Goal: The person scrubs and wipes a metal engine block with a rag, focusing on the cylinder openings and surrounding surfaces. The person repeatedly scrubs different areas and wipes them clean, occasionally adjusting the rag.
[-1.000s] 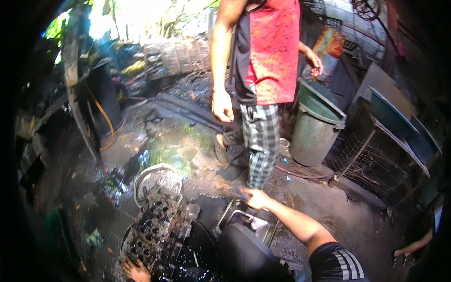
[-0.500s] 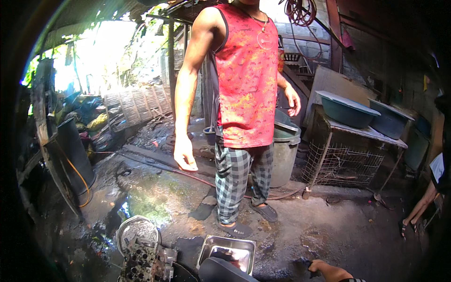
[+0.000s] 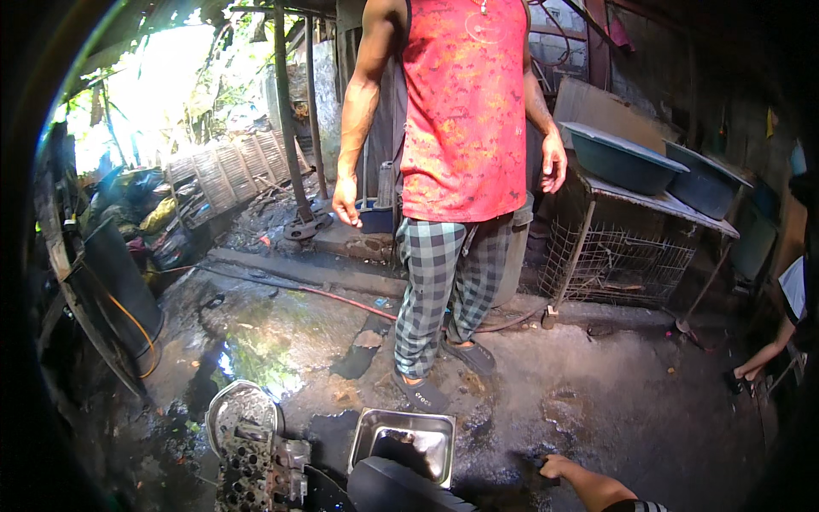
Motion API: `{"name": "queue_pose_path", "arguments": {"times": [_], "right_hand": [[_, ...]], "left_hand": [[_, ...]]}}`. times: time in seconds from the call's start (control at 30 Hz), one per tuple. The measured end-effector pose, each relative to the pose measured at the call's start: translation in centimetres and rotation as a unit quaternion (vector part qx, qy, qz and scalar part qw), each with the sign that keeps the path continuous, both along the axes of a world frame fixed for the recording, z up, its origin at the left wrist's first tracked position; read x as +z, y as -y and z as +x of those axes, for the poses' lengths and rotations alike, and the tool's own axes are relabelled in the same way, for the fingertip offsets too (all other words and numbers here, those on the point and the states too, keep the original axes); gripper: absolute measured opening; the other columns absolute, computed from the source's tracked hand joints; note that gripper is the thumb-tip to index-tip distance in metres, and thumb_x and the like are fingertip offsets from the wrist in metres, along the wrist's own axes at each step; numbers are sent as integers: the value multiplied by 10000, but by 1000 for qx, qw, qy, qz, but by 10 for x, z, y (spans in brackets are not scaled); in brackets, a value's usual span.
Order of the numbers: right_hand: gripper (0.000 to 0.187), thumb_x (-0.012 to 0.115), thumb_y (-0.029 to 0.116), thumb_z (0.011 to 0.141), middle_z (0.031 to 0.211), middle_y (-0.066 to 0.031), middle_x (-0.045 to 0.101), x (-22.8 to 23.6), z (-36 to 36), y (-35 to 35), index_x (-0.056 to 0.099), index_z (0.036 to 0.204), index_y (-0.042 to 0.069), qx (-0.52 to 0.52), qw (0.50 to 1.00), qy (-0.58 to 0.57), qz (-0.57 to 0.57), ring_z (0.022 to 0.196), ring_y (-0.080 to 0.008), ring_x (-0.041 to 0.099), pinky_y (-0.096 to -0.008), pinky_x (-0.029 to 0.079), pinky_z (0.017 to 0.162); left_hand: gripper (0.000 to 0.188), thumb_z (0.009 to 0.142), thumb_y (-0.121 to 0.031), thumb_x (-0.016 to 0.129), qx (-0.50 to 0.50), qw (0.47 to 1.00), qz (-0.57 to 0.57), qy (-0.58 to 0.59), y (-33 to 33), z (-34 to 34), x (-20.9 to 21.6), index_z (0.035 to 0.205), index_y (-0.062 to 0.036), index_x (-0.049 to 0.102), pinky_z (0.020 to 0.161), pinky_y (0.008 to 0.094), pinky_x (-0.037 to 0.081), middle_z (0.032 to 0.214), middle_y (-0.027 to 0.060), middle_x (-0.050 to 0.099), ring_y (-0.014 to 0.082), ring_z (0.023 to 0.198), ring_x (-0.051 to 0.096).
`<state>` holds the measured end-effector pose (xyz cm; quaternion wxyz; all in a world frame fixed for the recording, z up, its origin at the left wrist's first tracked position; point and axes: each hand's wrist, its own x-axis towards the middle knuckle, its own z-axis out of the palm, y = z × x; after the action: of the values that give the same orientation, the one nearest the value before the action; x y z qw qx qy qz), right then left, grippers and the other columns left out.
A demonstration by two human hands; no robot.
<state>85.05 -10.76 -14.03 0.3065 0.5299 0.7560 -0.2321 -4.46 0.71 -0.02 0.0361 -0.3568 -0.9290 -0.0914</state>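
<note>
My right hand [image 3: 559, 468] reaches out low on the right, its fingers closed around a dark thing too shadowed to name. Below it a striped dark sleeve [image 3: 638, 506] shows at the lower edge. My left hand is out of the picture. In front of my dark-clad knee [image 3: 397, 488] a rectangular metal pan [image 3: 450, 448] sits on the floor with dark liquid or shadow in it. To its left is a greasy metal engine part with round holes [image 3: 247, 478], and behind that a pale basin [image 3: 223, 406] holding metal pieces.
A person in a red sleeveless top [image 3: 465, 128] and checked trousers stands just beyond the pan. Green tubs [image 3: 618, 162] rest on a stand with a wire cage [image 3: 614, 260]. A hose [image 3: 341, 300] crosses the wet floor. Another person's arm [image 3: 768, 348] shows at the far right.
The view has shifted, and the standing person appears farther right, one arm now lower. My right hand still holds the dark thing, with more of the forearm showing.
</note>
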Motion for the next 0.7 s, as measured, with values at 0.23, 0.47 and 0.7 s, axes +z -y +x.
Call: {"name": "queue_pose_path", "arguments": {"times": [0.23,0.47,0.7], "right_hand": [[315,406,260,975,1152,8,708,-28,-12,2,693,1094,211,-239,969,-59,-23,1137,-183,629,-389,411,1061],[413,470,363,949,1291,-89,664,-25,-10,23,639,1279,181,-32,995,-27,-94,1186,-231,616,-451,433,1043],[584,607,496,785,1156,-120,719,27,-36,20,664,1253,151,-557,819,-116,-79,1065,-299,679,-424,533,899]], "left_hand": [[797,836,-636,650,-8,999,16,35,-3,-4,2,1393,-74,553,953,527,494,1292,227,622,444,1123,614],[721,844,-620,633,-35,995,52,72,-4,-1,12,1325,-84,616,938,499,502,1237,198,664,408,1080,643],[769,869,-668,546,-1,1000,-2,-29,-11,-7,-3,1366,-82,580,1059,570,372,1282,208,630,425,1201,564]]}}
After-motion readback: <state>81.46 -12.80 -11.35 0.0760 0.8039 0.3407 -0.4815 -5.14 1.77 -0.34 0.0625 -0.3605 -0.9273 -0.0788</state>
